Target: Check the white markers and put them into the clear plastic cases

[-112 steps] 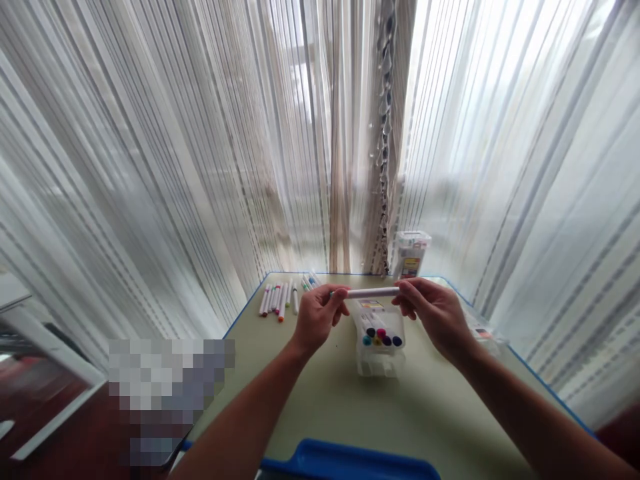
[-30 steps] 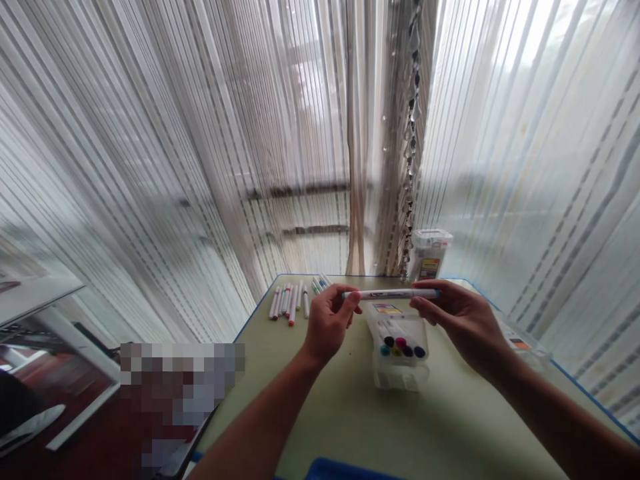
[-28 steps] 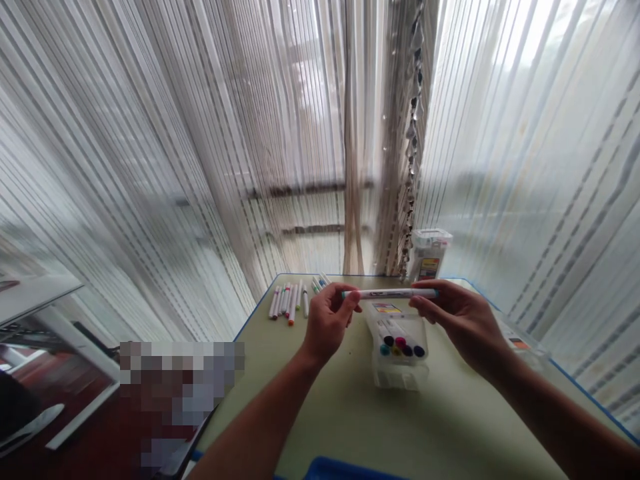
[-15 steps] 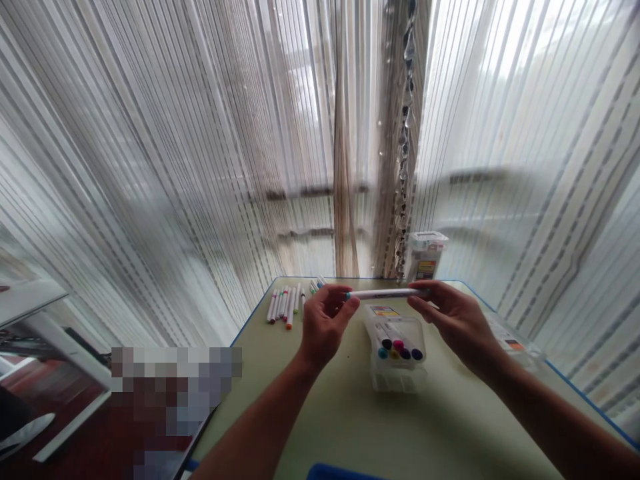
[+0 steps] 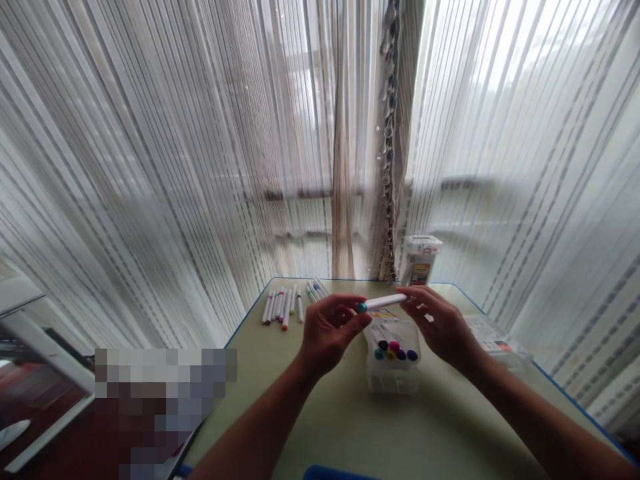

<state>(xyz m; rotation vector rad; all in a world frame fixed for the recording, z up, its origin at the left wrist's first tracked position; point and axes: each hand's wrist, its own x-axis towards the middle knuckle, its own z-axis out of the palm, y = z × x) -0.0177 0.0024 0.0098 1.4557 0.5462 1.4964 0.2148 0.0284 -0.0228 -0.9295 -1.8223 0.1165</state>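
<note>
- Clamped with thumb and fingers of the left hand (image 5: 327, 333) on the teal end of the pen (image 5: 385, 303); could slip there, given so smooth and round a barrel.
- Clamped likewise with the right hand (image 5: 437, 320) on the far end, partly hidden by fingers; could jerk loose under uneven pulling or twisting.
- Held aloft between both, slightly tilted, teal end lower; might drop if slackened on both sides at once.
- Seen beneath, in the clear box (image 5: 393, 383): boxed pens (image 5: 395, 347), dark, pink, yellow and blue at the tips; might get jolted by a drop. Cannot tell how high above.
- Lying off left on the surface (image 5: 350, 427): loose pens (image 5: 286, 310); could roll if brushed by the left hand.
- Near the right forearm (image 5: 520, 397): flat case (image 5: 500, 341); might get nudged by a low swing.
- Standing at the back: tub (image 5: 423, 259); could topple if bumped, being tall and narrow.
</note>
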